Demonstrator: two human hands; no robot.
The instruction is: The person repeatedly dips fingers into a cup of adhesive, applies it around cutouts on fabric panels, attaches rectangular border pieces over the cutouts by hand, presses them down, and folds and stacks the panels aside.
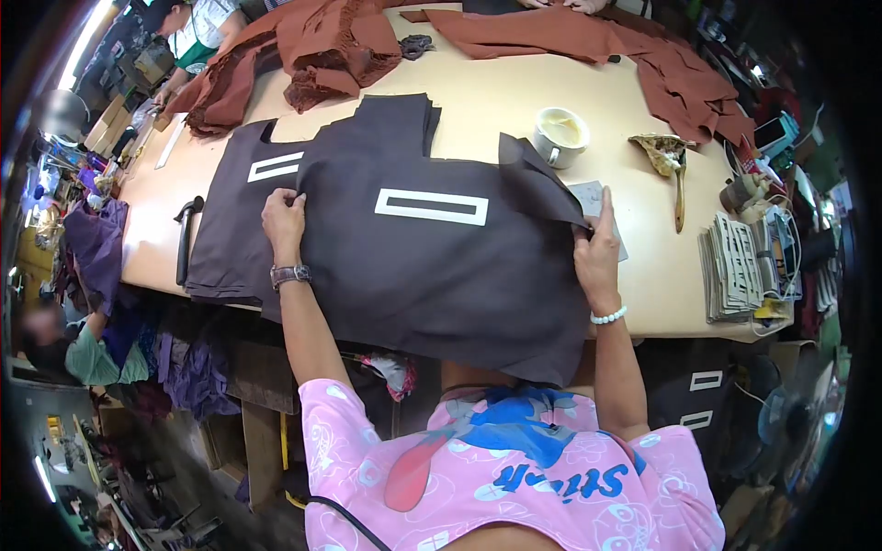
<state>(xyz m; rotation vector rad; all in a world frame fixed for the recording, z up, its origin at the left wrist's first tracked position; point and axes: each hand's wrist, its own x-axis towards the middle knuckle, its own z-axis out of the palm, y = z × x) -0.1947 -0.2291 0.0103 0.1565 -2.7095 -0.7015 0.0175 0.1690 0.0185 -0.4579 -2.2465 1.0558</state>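
Note:
A dark fabric panel (404, 266) with a white rectangular frame piece (432, 207) on it lies across the table and hangs over the front edge. My left hand (285, 219) pinches its left side, beside a second dark stack (234, 230) that bears another white frame (276, 167). On the right, my right hand (597, 241) grips the panel's folded edge, with the index finger stretched out. Partly under that edge is a grey flat piece (617, 213).
Rust-brown fabric (340, 46) is heaped along the table's (661, 294) far side. A hammer (186, 239) lies left, a mug (560, 136) behind the panel, a brush (680, 188) and stacked white frames (730, 274) right. Co-workers (193, 32) are at the far edge and left.

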